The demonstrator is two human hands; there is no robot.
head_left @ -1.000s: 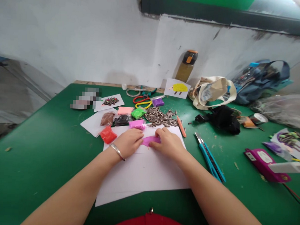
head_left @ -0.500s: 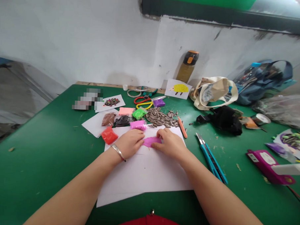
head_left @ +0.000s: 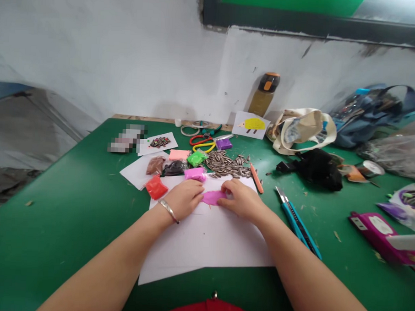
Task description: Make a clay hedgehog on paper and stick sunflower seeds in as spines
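A flattened oval of pink modelling clay [head_left: 211,198] lies on the white paper [head_left: 207,242] in front of me. My left hand [head_left: 186,199], with a silver bracelet at the wrist, rests flat on the sheet, its fingertips touching the clay's left end. At the other end my right hand [head_left: 239,198] curls its thumb and forefinger round the clay's edge. Just beyond are a packet of pink clay [head_left: 195,174], a red packet [head_left: 156,187] and a heap of striped sunflower seeds [head_left: 228,163]. An orange clay tool [head_left: 256,178] lies past my right hand.
A blue utility knife [head_left: 299,223] and a magenta device [head_left: 383,234] lie to the right. Scissors [head_left: 203,146], a hedgehog picture [head_left: 250,125], a bottle [head_left: 264,94] and a cloth bag [head_left: 301,132] are at the back. Left stands a seed-covered card [head_left: 158,143].
The whole view has shifted slightly, so things sit a little further right. My right fingers have drawn back slightly, and more of the pink clay shows.
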